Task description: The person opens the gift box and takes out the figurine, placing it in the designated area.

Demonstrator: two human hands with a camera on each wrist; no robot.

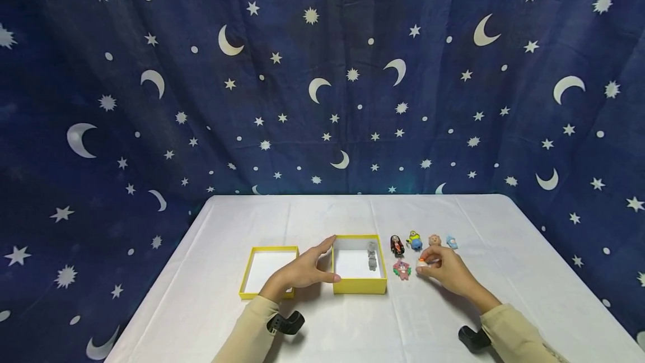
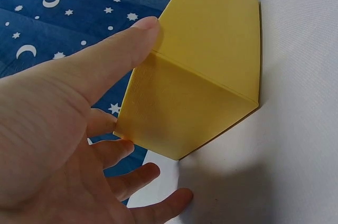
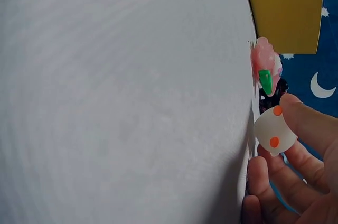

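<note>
My left hand (image 1: pixel 304 269) rests against the left side of a yellow box (image 1: pixel 360 285) with a white inside. Its thumb touches the near left corner, and the fingers extend along the side, as the left wrist view of the box (image 2: pixel 206 39) also shows. Inside, along the right wall, lies a small grey figure (image 1: pixel 372 256). Between thumb and fingers my right hand (image 1: pixel 450 270) pinches a small white rounded toy with orange spots (image 3: pixel 270 131), close to the tabletop. Just left of it lies a pink and green figure (image 1: pixel 402 270).
A shallow yellow-edged lid (image 1: pixel 267 262) lies left of the box, partly behind my left arm. Beyond the right hand are a dark-haired doll (image 1: pixel 397 246), a yellow and blue figure (image 1: pixel 415 241), a peach-coloured figure (image 1: pixel 434 240) and a light blue figure (image 1: pixel 451 242) on the white table (image 1: pixel 363 329).
</note>
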